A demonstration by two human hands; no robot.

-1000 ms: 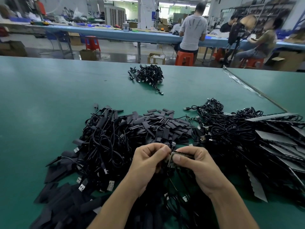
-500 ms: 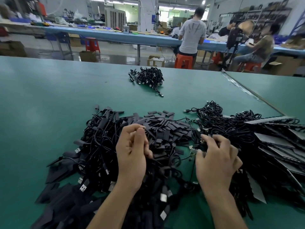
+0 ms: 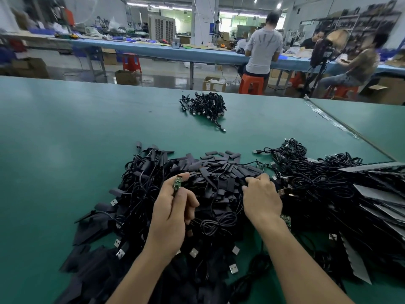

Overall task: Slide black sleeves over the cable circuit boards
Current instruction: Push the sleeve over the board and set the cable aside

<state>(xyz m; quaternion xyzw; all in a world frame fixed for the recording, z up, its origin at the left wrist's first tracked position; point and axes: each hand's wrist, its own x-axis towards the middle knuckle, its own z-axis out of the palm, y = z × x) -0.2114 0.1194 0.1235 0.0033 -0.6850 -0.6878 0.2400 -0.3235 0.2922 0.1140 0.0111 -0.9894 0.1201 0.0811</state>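
Two hands: both work over the near heap, with the forearms coming in from 6 o'clock.
Left hand (image 3: 173, 212): I see it raised above the heap with its back toward me. Thumb and forefinger pinch a circuit board (image 3: 177, 182), which stands upright at the hand's 12 o'clock. The other fingers are curled loosely.
Right hand (image 3: 262, 199): it is palm down, with the fingers bent into the black sleeves (image 3: 219, 172) at its 10 o'clock. I cannot tell whether it has one gripped.
Open room: the green table (image 3: 65, 139) shows wide at 9 o'clock of the left hand. More of it runs at 12 o'clock up to a small cable bundle (image 3: 203, 104).
Edges: sleeved cables (image 3: 135, 194) with USB plugs are heaped at the left hand's 9 o'clock. Tangled cables (image 3: 311, 176) lie at the right hand's 2 o'clock and flat grey strips (image 3: 377, 194) at its 3 o'clock. A taped seam (image 3: 341, 126) crosses at 1 o'clock.
Board: it is small, narrow, green and bare, and its lower end goes into the fingers.
Sleeves: they are short, flat and matte black, loosely piled between the two cable heaps and touching both.
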